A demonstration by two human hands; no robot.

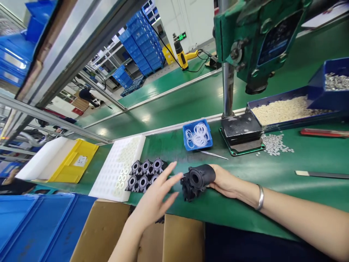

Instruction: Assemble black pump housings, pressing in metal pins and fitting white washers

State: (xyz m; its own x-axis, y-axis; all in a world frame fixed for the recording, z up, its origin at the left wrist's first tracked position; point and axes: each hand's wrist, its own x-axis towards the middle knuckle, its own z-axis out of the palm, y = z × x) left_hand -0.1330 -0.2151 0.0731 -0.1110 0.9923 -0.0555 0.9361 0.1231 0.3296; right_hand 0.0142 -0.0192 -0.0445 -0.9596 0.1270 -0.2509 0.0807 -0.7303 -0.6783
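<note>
My right hand (pixel 225 181), with a silver bangle at the wrist, is closed round a black plastic housing (pixel 203 176) with a round bore. A second black housing (pixel 187 189) sits against it at the lower left; whether my hand also grips that one is hidden. My left hand (pixel 156 196) hangs with its fingers spread, just left of these parts, and holds nothing. Behind its fingers, a block of several like black housings (pixel 146 166) stands in rows, bores facing up. The left hand partly covers that block.
Beside the housings lies a white foam tray (pixel 109 171) with pale rings. A blue bin (pixel 197 134) holds white O-rings, with tweezers (pixel 214 155) near it. A green press (pixel 256 47) rises at right over scattered small nuts (pixel 275 143). An open cardboard box (pixel 182 236) stands at the front edge.
</note>
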